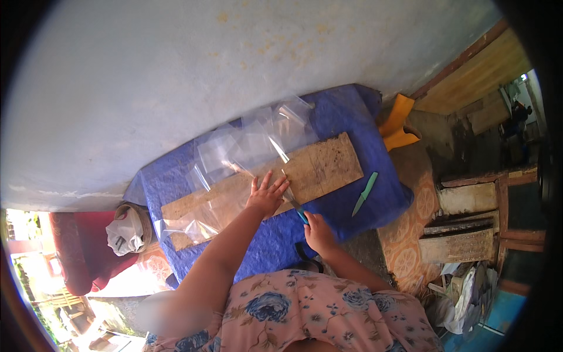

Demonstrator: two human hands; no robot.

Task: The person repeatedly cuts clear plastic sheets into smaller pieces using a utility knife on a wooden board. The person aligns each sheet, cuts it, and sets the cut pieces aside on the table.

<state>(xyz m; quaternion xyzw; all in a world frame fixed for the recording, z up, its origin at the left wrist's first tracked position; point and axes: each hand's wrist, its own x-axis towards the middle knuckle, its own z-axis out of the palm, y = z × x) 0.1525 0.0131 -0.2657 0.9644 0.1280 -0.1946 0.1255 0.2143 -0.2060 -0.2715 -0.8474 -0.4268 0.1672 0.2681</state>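
Observation:
A long wooden board (325,165) lies on a table covered with a blue tarpaulin (264,248). Clear plastic sheeting (233,196) stretches over the board's left half, and more clear plastic (264,132) spreads loosely beyond it towards the wall. My left hand (267,196) presses flat on the plastic with its fingers apart. In my right hand (317,233) is the blue handle of a knife (297,207). The blade points up and left onto the board, close beside my left fingers; its tip is hard to make out. A green knife (365,193) rests on the tarpaulin at the right.
A pale wall (176,88) borders the table's far side. Orange rubber boots (398,125) stand past its right end. A basket holding a white plastic bag (125,233) is at the left, beside red upholstery (88,246). Wooden furniture (466,237) lines the right.

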